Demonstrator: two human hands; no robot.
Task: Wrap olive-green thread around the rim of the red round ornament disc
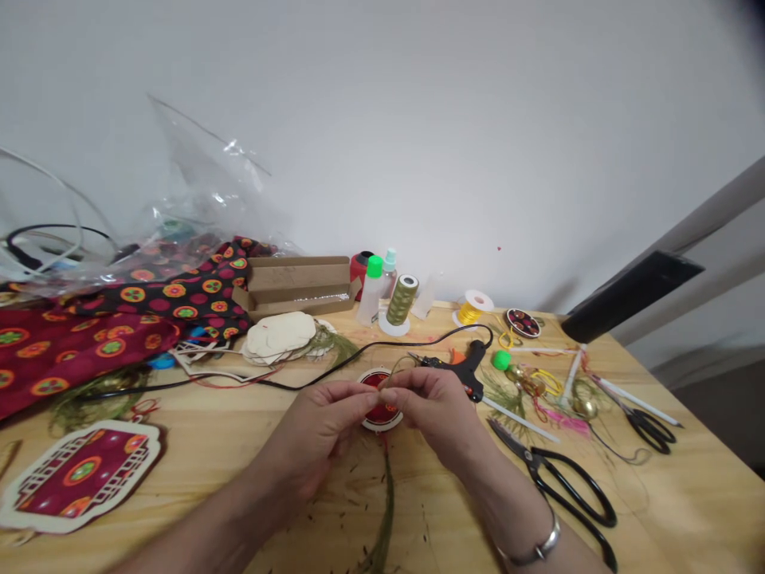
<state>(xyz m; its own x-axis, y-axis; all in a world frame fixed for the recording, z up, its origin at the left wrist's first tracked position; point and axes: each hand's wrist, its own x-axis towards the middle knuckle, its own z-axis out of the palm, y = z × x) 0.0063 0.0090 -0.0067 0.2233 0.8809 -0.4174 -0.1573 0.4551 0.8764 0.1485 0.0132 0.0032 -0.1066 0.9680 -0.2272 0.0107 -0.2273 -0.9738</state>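
A round ornament (382, 416) with a pale rim and red patterned fabric lies on the table under my fingertips. My left hand (326, 414) and my right hand (427, 406) meet over it, thumbs and forefingers closed in a pinch. A thin olive thread (402, 363) arcs up from between the fingertips; its held end is hidden. From the ornament's lower edge, a red cord leads to an olive tassel (382, 526) stretching toward me. Just beyond my right hand lies a black hot glue gun (460, 368) with a glue stick in it.
Black-handled scissors (555, 470) lie right of my right forearm. A larger fabric panel (84, 476) lies left. Behind are an open cardboard box (299, 287), an olive thread spool (402, 303) and a green-capped bottle (371, 291). A black cable (335, 363) crosses the table.
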